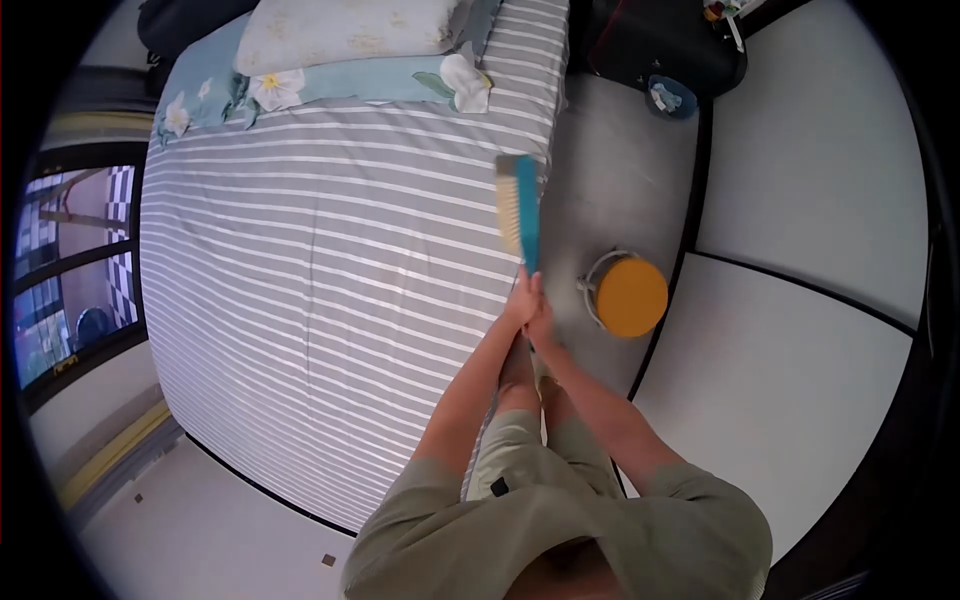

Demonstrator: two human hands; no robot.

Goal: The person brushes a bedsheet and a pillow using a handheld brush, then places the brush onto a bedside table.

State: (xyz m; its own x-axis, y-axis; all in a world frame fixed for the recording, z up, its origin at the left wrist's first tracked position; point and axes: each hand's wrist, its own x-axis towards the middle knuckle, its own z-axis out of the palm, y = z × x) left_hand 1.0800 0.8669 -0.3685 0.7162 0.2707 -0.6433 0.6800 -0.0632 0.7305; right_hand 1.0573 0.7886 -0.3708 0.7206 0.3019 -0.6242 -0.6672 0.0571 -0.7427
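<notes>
A bed brush [529, 205] with a teal back and pale bristles points away from me over the right edge of the bed. Its bristles face left. My left hand [519, 301] and my right hand [540, 318] are close together at the near end of the brush, fingers closed around its handle. Below and beside the brush lies a grey sheet with white stripes [370, 230], mostly flat with faint creases. Whether the bristles touch the sheet I cannot tell. The fingers partly hide the handle.
On the floor to the right stands a stool with an orange seat [631, 297]. Farther off are a small blue bin [671, 98] and a black suitcase [660, 40]. A folded white quilt [350, 35] rests on flowered blue bedding [370, 85]. A window [80, 260] is at left.
</notes>
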